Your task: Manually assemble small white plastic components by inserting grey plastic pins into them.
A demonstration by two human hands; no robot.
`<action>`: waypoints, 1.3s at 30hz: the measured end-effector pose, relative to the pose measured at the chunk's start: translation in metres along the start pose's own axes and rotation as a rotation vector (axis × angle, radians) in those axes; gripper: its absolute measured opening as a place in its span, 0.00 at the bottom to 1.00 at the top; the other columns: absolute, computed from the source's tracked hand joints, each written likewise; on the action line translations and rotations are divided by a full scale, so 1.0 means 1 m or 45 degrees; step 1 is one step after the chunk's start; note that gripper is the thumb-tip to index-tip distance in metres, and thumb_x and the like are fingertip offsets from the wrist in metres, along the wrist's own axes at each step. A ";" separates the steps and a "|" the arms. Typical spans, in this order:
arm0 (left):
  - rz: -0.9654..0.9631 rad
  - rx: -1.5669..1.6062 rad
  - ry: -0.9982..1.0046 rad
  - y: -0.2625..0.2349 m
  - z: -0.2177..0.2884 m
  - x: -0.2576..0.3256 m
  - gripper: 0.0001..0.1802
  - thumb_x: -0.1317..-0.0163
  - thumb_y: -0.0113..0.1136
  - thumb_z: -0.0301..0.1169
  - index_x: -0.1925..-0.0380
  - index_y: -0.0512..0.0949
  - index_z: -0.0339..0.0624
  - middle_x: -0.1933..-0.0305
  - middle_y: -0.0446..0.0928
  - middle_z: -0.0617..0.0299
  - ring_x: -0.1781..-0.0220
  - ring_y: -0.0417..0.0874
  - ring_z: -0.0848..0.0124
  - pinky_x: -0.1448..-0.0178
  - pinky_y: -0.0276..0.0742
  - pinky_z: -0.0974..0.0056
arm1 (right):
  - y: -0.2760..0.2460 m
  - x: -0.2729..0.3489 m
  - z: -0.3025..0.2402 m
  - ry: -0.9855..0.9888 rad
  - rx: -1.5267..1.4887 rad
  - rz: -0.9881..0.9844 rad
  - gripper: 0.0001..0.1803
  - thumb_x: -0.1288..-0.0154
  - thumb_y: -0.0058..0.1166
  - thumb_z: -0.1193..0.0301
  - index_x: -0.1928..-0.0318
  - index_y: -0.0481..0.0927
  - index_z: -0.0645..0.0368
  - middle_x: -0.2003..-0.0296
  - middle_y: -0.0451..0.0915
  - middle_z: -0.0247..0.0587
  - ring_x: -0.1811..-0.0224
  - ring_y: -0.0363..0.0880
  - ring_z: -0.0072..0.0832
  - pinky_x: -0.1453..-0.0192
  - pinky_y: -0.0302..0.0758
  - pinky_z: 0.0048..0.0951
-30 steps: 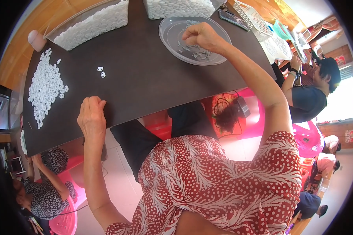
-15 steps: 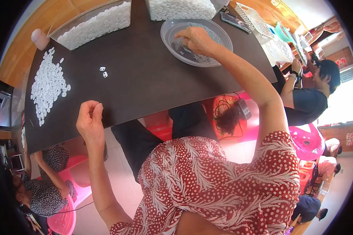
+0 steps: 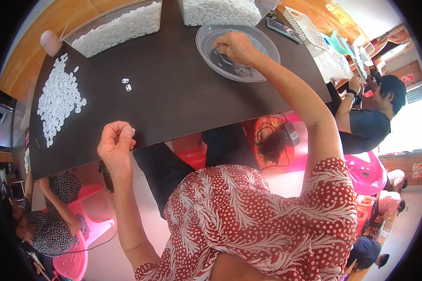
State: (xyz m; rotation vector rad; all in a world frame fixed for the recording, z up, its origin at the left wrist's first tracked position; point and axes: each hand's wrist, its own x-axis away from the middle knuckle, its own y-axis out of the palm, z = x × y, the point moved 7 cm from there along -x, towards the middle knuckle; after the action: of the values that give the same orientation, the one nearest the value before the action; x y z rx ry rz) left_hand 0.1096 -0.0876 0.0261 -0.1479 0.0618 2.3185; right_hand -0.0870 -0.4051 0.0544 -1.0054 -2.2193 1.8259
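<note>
Head view: your left hand (image 3: 115, 144) pinches a small white piece (image 3: 134, 132); your right hand (image 3: 238, 48) is bunched over a clear round tray (image 3: 207, 41), grasp unclear.

Wood-toned wall (image 3: 18, 70) — pale tiled floor (image 3: 148, 215), pink chair (image 3: 72, 263) — bright window (image 3: 401, 133) at right

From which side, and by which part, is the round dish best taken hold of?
The dish is probably best pinched by its near left rim, coming from the near side. It is shallow and lies flat, so the raised rim offers an edge; that stretch is uncovered, while the right forearm crosses the rim's near right.
</note>
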 end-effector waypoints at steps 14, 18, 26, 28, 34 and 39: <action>0.021 0.306 -0.158 0.011 -0.007 0.010 0.10 0.39 0.58 0.27 0.60 0.77 0.32 0.73 0.77 0.61 0.78 0.73 0.78 0.75 0.69 0.74 | 0.007 -0.004 0.002 -0.047 0.151 -0.126 0.07 0.51 0.52 0.72 0.75 0.74 0.64 0.75 0.77 0.51 0.70 0.75 0.49 0.65 0.70 0.42; 0.045 0.431 -0.218 0.013 -0.011 0.016 0.10 0.38 0.57 0.26 0.59 0.77 0.31 0.72 0.76 0.59 0.78 0.74 0.76 0.74 0.70 0.72 | -0.005 0.002 -0.013 -0.012 0.084 -0.112 0.07 0.49 0.52 0.73 0.75 0.73 0.64 0.78 0.76 0.47 0.73 0.75 0.42 0.66 0.71 0.38; 0.033 0.547 -0.265 0.025 -0.002 0.018 0.07 0.37 0.55 0.24 0.62 0.76 0.31 0.70 0.79 0.53 0.75 0.80 0.72 0.75 0.73 0.70 | -0.021 0.023 -0.109 0.058 -0.715 -0.082 0.09 0.46 0.57 0.77 0.62 0.78 0.65 0.75 0.74 0.29 0.71 0.71 0.14 0.63 0.71 0.18; 0.056 0.632 -0.289 0.025 -0.005 0.019 0.06 0.39 0.56 0.23 0.65 0.75 0.30 0.70 0.79 0.51 0.76 0.80 0.70 0.75 0.76 0.70 | -0.012 0.032 -0.146 0.038 -0.885 -0.112 0.08 0.46 0.58 0.77 0.64 0.78 0.64 0.74 0.75 0.28 0.70 0.71 0.13 0.64 0.71 0.17; 0.065 0.791 -0.255 0.028 -0.004 0.028 0.05 0.37 0.54 0.24 0.64 0.74 0.31 0.69 0.79 0.53 0.74 0.80 0.72 0.73 0.76 0.71 | 0.030 0.046 -0.218 0.027 -1.301 -0.305 0.08 0.44 0.59 0.78 0.63 0.78 0.65 0.69 0.77 0.30 0.66 0.74 0.13 0.60 0.73 0.16; 0.140 0.729 -0.176 0.019 -0.001 0.034 0.05 0.38 0.56 0.23 0.64 0.75 0.31 0.69 0.78 0.57 0.74 0.78 0.74 0.72 0.74 0.73 | 0.038 0.042 -0.230 0.026 -1.254 -0.343 0.07 0.43 0.58 0.78 0.63 0.78 0.66 0.70 0.77 0.30 0.67 0.73 0.13 0.62 0.73 0.16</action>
State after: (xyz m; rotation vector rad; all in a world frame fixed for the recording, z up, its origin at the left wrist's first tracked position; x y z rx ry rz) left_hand 0.0727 -0.0764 0.0210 0.3113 0.6676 2.3155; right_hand 0.0036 -0.1869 0.0700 -0.7118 -3.0713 0.5444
